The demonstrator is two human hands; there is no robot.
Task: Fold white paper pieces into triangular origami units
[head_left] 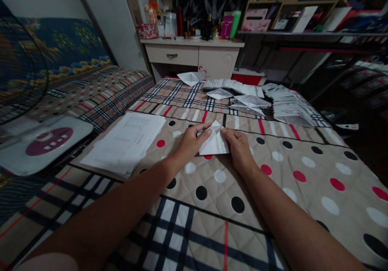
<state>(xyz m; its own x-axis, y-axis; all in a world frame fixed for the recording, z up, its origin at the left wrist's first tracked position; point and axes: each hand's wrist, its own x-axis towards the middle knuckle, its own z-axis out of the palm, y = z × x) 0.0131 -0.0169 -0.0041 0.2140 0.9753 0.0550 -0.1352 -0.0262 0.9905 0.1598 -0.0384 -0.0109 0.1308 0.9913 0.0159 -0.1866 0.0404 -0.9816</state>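
Since everything's laid out on a quilted bedspread, I'd be a bit wary of the soft surface. Over on the left there's a white base with a pink panel, seemingly part of a fan; can't tell if it's running. If it is, my worry is the pile of printed sheets just right of it, because I can't see anything weighing them down and the top ones could slide or lift.

Next along, the left hand is pinching the left side of a small folded paper, thumb flat on top. That paper sits mid-bed, between the two hands, pointy end facing far. The right hand has its right upper edge between thumb and fingers, so both hands are closed on it and close together. Weak spot imo: with padding underneath instead of a hard top, a crease could come out soft or crooked, and uneven pulling from either side might skew the point or tear it.

Further right and far, a few loose folded pieces lie about, overlapping a bit. Right of those, a tightly packed row of folded papers runs toward the bed's right edge; one bump to the bedding could topple it.
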